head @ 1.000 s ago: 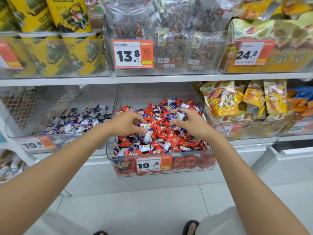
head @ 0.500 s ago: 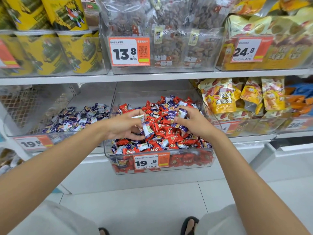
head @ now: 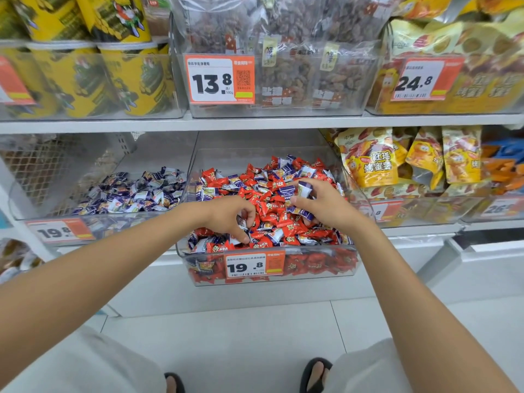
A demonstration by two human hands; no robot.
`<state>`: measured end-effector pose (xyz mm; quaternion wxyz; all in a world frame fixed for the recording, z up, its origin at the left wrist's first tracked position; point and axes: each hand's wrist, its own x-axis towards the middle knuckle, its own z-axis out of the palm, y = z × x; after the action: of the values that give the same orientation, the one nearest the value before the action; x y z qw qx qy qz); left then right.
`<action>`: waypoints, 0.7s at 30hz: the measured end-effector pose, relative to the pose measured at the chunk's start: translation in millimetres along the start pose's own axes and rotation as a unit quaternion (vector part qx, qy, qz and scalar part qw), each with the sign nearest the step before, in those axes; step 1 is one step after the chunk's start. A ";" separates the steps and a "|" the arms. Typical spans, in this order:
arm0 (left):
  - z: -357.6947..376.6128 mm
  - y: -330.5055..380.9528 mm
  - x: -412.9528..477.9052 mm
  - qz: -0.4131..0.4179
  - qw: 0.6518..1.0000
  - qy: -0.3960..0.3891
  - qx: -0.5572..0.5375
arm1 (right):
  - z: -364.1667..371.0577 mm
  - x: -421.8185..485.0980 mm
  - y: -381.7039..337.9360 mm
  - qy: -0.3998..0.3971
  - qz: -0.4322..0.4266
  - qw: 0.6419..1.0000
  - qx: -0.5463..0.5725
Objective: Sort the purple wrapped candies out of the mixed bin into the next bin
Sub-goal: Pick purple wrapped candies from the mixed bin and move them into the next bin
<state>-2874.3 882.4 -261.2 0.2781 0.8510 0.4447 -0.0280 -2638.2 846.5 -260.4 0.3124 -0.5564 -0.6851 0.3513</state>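
Observation:
A clear mixed bin (head: 312, 268) on the lower shelf holds red and purple wrapped candies heaped together. My left hand (head: 226, 217) reaches down into its front left part, fingers curled around purple candies (head: 241, 222) at the pile's surface. My right hand (head: 323, 205) hovers over the middle right of the pile and pinches a purple candy (head: 304, 190) between thumb and fingers, with more purple wrappers under its palm. The neighbouring bin (head: 31, 205) to the left holds only purple candies (head: 133, 191).
Price tags reading 19.8 hang on both bin fronts. Yellow snack bags (head: 371, 157) fill the bin to the right. The shelf above (head: 255, 123) carries yellow tubs, dried-fruit bags and more bins. White floor tiles and my sandalled feet lie below.
My left hand has dropped lower and nearer the bin's front, closing on purple candies. My right hand has stayed over the pile's right side with its candy. The camera has tilted down slightly.

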 end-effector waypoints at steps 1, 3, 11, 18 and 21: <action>-2.7 -1.1 -1.3 0.010 1.000 0.006 -0.022 | -0.7 -0.7 -0.1 0.000 -0.002 1.000 -0.002; -6.0 -3.2 -5.6 0.028 0.996 0.047 -0.073 | -3.8 -2.1 -0.5 0.006 0.001 1.000 -0.002; -8.7 9.7 -16.0 0.027 0.962 0.114 -0.247 | -13.6 -9.7 0.0 -0.006 0.000 1.000 0.012; 4.9 22.2 1.0 0.035 0.973 0.079 -0.214 | -18.5 -16.7 -7.0 -0.030 0.030 0.999 0.013; 14.5 28.8 10.2 0.059 0.992 0.078 -0.085 | -23.6 -17.8 -2.4 -0.039 0.027 0.999 0.018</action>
<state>-2843.1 869.8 -263.5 0.3151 0.8486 0.4148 0.0923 -2616.8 831.8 -245.9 0.2863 -0.5548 -0.6750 0.3932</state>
